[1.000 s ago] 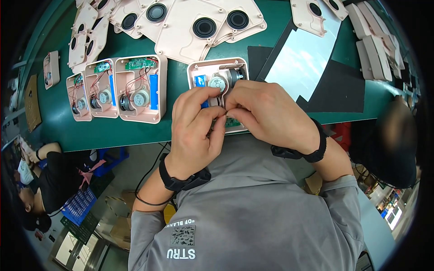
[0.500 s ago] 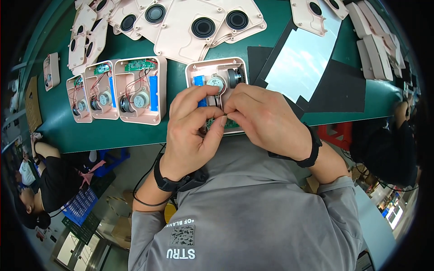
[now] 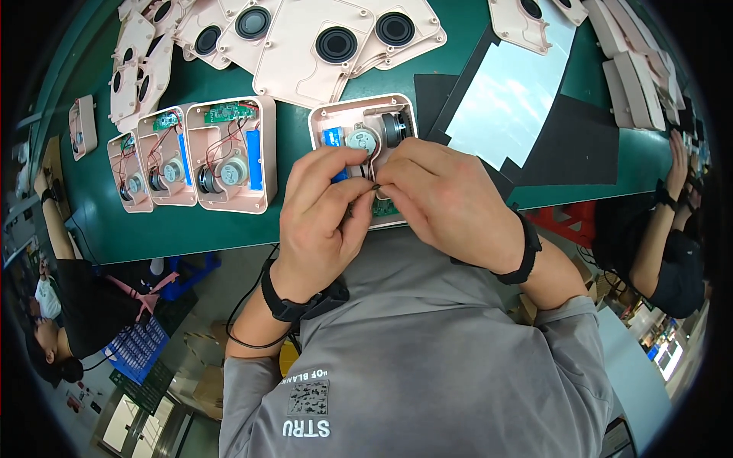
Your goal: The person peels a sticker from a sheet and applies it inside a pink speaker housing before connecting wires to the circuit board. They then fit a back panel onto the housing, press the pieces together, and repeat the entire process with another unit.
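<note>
An open pale pink speaker case (image 3: 360, 105) lies before me at the table's near edge. Inside it are a round silver speaker magnet (image 3: 362, 140), a darker speaker (image 3: 395, 128), a blue battery (image 3: 333, 137) and a green circuit board (image 3: 384, 207), partly covered by my hands. My left hand (image 3: 319, 217) is over the case's left side, thumb and forefinger pinched. From the right, my right hand (image 3: 454, 200) pinches at the same spot. The fingertips meet on thin wires (image 3: 375, 185) running down past the magnet; their ends are hidden by my fingers.
Three similar open cases (image 3: 269, 156) with boards, batteries and wires stand to the left. Pink panels with speakers (image 3: 301, 57) overlap at the back. Black sheets (image 3: 573, 145) and a shiny pale sheet (image 3: 504, 99) lie right, near stacked pink parts (image 3: 635, 91). Other people sit at both sides.
My fingertips have shifted slightly up and left, with the left thumb drawn in, and a dark bit now shows between them. People at both sides have moved their arms toward the table.
</note>
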Demonstrator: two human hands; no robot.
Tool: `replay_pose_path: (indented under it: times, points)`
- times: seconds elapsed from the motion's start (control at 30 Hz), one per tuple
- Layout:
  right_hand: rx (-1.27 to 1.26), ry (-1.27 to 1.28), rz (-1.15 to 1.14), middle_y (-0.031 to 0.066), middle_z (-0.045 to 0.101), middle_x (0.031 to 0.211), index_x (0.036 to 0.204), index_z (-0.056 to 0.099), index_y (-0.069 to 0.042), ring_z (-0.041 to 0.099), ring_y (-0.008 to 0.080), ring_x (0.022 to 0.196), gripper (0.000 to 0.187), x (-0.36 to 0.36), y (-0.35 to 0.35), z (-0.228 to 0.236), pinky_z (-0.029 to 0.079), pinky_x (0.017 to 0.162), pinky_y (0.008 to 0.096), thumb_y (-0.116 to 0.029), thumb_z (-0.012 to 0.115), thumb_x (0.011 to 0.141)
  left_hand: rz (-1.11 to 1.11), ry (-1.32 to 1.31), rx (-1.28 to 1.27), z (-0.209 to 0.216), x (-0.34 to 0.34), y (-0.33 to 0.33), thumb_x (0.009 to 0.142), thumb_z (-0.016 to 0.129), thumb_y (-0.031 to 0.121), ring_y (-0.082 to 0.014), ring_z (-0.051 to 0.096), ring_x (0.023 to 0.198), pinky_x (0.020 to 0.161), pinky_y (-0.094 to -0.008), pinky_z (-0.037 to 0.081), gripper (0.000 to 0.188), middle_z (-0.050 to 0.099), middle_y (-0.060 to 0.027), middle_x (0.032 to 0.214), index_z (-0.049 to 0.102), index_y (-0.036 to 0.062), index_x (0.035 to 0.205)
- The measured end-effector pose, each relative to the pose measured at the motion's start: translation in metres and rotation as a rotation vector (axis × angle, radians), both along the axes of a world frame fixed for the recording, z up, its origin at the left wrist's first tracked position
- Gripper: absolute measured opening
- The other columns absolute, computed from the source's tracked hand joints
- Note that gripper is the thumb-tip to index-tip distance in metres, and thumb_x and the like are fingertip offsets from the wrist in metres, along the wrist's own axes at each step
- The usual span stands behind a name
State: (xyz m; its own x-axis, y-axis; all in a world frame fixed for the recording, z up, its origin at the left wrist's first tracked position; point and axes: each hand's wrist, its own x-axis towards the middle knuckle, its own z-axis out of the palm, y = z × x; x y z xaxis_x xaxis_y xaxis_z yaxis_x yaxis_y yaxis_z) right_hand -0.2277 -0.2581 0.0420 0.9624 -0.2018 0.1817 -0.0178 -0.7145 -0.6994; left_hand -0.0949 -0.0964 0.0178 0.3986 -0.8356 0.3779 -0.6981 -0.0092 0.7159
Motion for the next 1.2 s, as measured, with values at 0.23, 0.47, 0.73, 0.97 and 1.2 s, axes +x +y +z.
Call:
replay_pose_path:
  times: [0.23, 0.47, 0.73, 0.97, 1.2]
  points:
    - [-0.054, 0.006, -0.022, 0.0093, 0.068, 0.099, 0.101, 0.068, -0.003, 0.070, 0.0307, 0.084, 0.019, 0.000, 0.001, -0.008, 0.059, 0.068, 0.0399, -0.002, 0.078, 0.085, 0.011, -0.048, 0.049, 0.000, -0.001, -0.002, 0.077, 0.080, -0.007, -0.0386, 0.065, 0.113, 0.095, -0.0466, 0.053, 0.027, 0.069, -0.0145, 0.122, 0.070, 0.0012, 0.101]
    - [-0.044, -0.030, 0.009, 0.0090, 0.068, 0.099, 0.099, 0.068, -0.002, 0.071, 0.0297, 0.085, 0.018, -0.004, -0.003, -0.012, 0.060, 0.068, 0.0393, -0.001, 0.078, 0.084, -0.033, -0.111, 0.100, 0.003, 0.000, -0.003, 0.076, 0.079, -0.011, -0.0370, 0.066, 0.112, 0.094, -0.0439, 0.054, 0.032, 0.068, -0.0152, 0.124, 0.071, 0.0022, 0.104]
    - [-0.050, 0.029, 0.001, 0.0077, 0.068, 0.097, 0.094, 0.069, -0.002, 0.071, 0.0279, 0.083, 0.015, 0.000, -0.002, -0.011, 0.060, 0.068, 0.0380, -0.001, 0.078, 0.082, -0.029, -0.120, 0.114, 0.003, 0.000, -0.006, 0.077, 0.079, -0.006, -0.0396, 0.064, 0.113, 0.095, -0.0487, 0.051, 0.027, 0.066, -0.0150, 0.122, 0.069, 0.0003, 0.101]
    - [-0.054, 0.010, -0.052, 0.0059, 0.069, 0.095, 0.093, 0.070, -0.004, 0.072, 0.0267, 0.082, 0.013, 0.000, 0.002, -0.012, 0.060, 0.067, 0.0375, -0.002, 0.078, 0.083, -0.046, -0.015, 0.120, 0.014, 0.005, -0.005, 0.075, 0.079, -0.008, -0.0385, 0.066, 0.111, 0.091, -0.0454, 0.055, 0.028, 0.068, -0.0154, 0.121, 0.069, -0.0004, 0.100]
    - [-0.045, 0.026, -0.054, 0.0064, 0.069, 0.095, 0.093, 0.071, -0.004, 0.072, 0.0270, 0.083, 0.013, -0.001, 0.002, -0.010, 0.059, 0.067, 0.0381, -0.002, 0.078, 0.082, -0.043, -0.085, 0.070, 0.007, 0.005, -0.007, 0.074, 0.080, -0.008, -0.0373, 0.067, 0.110, 0.090, -0.0447, 0.055, 0.025, 0.070, -0.0140, 0.118, 0.070, 0.0003, 0.095]
